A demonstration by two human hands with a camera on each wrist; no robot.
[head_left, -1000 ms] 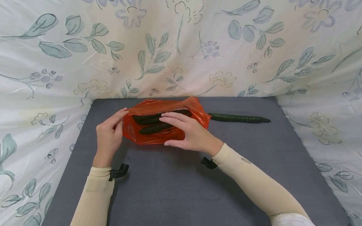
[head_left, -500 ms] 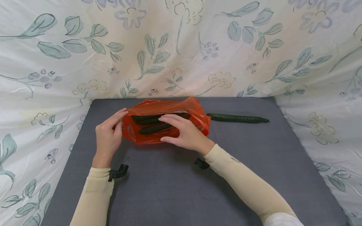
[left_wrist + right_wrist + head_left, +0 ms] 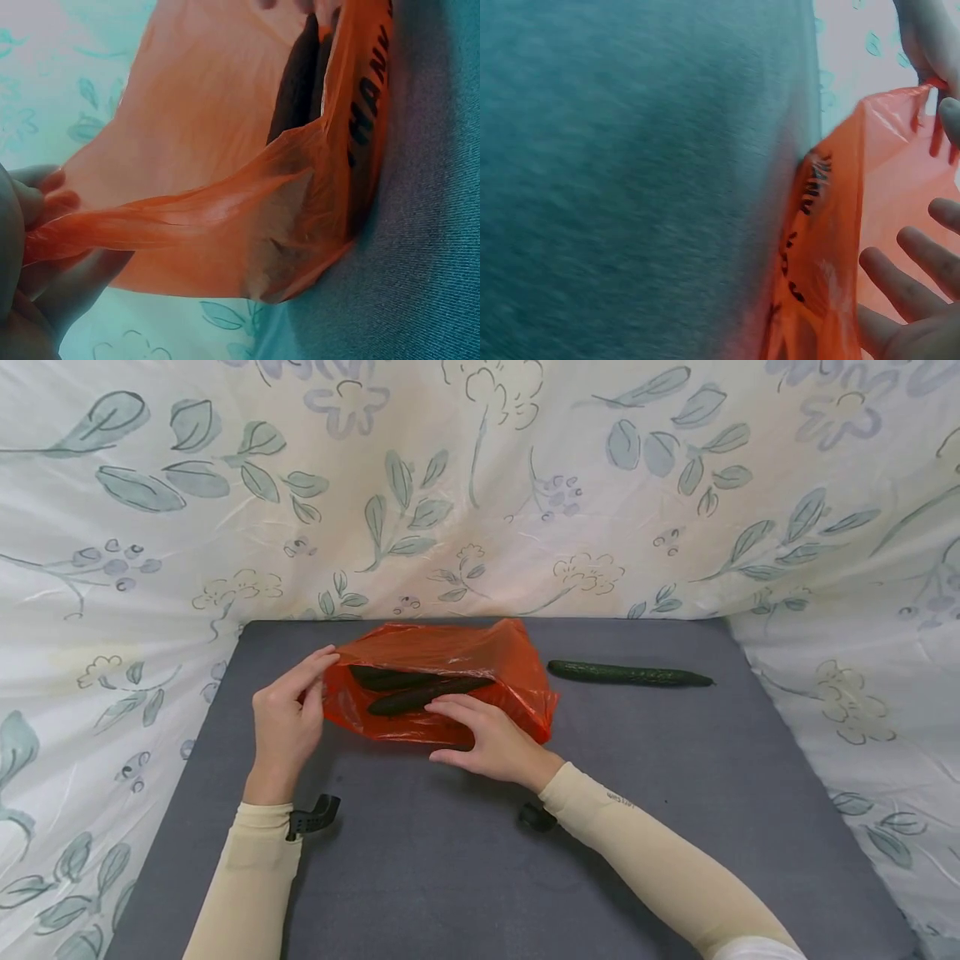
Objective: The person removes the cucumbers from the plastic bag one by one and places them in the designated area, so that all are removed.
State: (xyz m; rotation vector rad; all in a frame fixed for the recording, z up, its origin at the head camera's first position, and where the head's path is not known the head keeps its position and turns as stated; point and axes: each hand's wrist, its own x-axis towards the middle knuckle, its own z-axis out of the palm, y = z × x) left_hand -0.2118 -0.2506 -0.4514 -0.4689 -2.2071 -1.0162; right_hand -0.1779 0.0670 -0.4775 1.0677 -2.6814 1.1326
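The left grip (image 3: 932,41) pinches the orange bag (image 3: 832,232).

"THANK YOU" in black capitals (image 3: 365,97) — red bag (image 3: 836,232), tiny illegible lettering (image 3: 621,799) — right sleeve (image 3: 663,864)

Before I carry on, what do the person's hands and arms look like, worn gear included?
The left hand and right hand are ungloved. The left sleeve and right sleeve are cream and reach the wrists; small dark lettering, too small to read, marks the right. Each wrist has a black device. White cloth shows at the right sleeve's upper end.
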